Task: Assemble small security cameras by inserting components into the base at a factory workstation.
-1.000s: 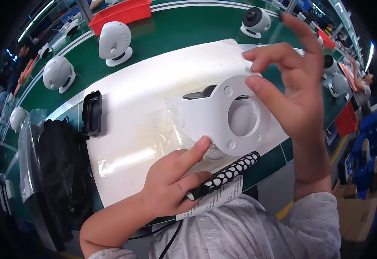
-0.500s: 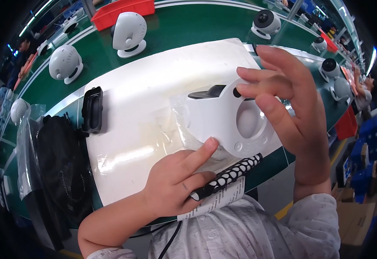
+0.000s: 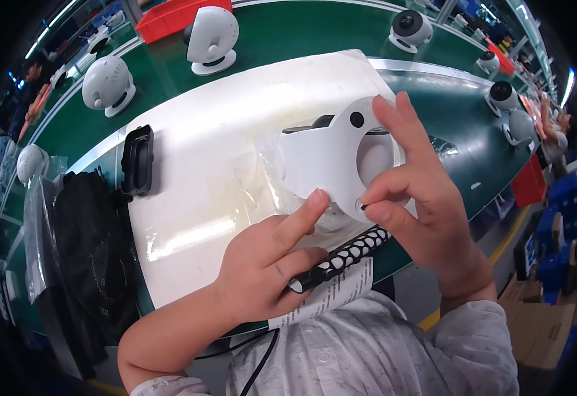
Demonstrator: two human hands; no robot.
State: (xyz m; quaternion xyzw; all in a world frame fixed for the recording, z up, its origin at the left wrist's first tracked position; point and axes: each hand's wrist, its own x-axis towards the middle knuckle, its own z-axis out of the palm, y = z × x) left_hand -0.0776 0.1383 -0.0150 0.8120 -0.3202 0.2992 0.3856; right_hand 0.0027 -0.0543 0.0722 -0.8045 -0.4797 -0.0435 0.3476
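A white curved plastic housing with a large round opening rests on clear plastic film over the white board. One black round pad sits on its upper part. My right hand pinches a small black pad between thumb and index finger, right at a small round recess low on the housing; the other fingers are raised beside the opening. My left hand grips a curled black strip with white round spots. Its index fingertip touches the housing's lower edge. A printed sheet lies under the strip.
At the board's left edge is a black tray-like part. A black mesh bag lies farther left. White rounded devices on stands line the green belt, with a red bin behind. People sit at the far right and left.
My right hand has come down from the housing's upper part to the lower recess, with a small black pad in its fingertips. The upper black pad now shows uncovered. My left hand has barely moved.
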